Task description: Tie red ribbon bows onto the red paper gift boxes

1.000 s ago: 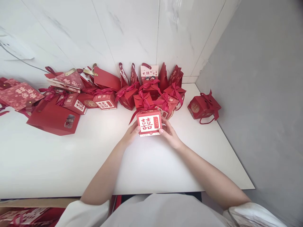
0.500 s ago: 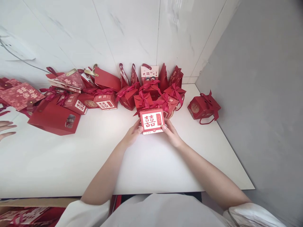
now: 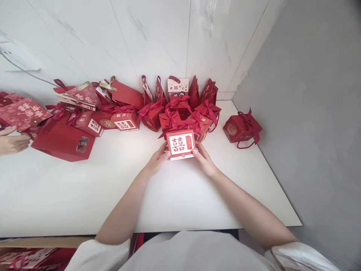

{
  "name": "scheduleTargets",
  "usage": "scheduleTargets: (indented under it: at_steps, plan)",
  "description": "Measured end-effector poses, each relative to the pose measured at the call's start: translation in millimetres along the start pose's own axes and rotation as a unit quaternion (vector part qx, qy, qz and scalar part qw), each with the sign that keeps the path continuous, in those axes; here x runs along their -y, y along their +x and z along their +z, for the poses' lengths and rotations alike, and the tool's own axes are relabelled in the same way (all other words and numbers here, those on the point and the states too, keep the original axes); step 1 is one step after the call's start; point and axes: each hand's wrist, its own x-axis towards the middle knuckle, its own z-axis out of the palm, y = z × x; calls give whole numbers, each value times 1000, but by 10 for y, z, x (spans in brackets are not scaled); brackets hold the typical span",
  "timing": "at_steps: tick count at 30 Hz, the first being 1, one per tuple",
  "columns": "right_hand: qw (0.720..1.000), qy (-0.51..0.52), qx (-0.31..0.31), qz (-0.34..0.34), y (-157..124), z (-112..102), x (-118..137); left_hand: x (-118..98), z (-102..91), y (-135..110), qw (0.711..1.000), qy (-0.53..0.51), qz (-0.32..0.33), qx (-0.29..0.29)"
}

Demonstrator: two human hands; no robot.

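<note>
Gift box (image 3: 182, 145) with a red double-happiness sign on its white front is between our two hands, above the middle of the white table (image 3: 180, 199). Our left hand (image 3: 159, 160) pinches its left side, with the thumb on the front corner and the other fingers behind. Our right hand (image 3: 205, 160) pinches the right side the same way. Some fingertips are hidden, and we can't tell if anything holds it up from below. Just behind it we see red boxes with ribbon bows (image 3: 171, 120), and little bags (image 3: 194, 90) stand by the tiled wall (image 3: 158, 37). One more bow box (image 3: 243, 127) sits apart on our right. Far to our left, another person's hand (image 3: 14, 143) has its fingers close together, right beside a red bag (image 3: 63, 143).
</note>
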Motion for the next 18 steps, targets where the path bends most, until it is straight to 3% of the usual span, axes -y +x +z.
scheduleTargets:
  at_steps: [18]
  plan:
    - [1000,-16,4,-3,-7,-5,19,-24,-9,-15,1000,10,7,10]
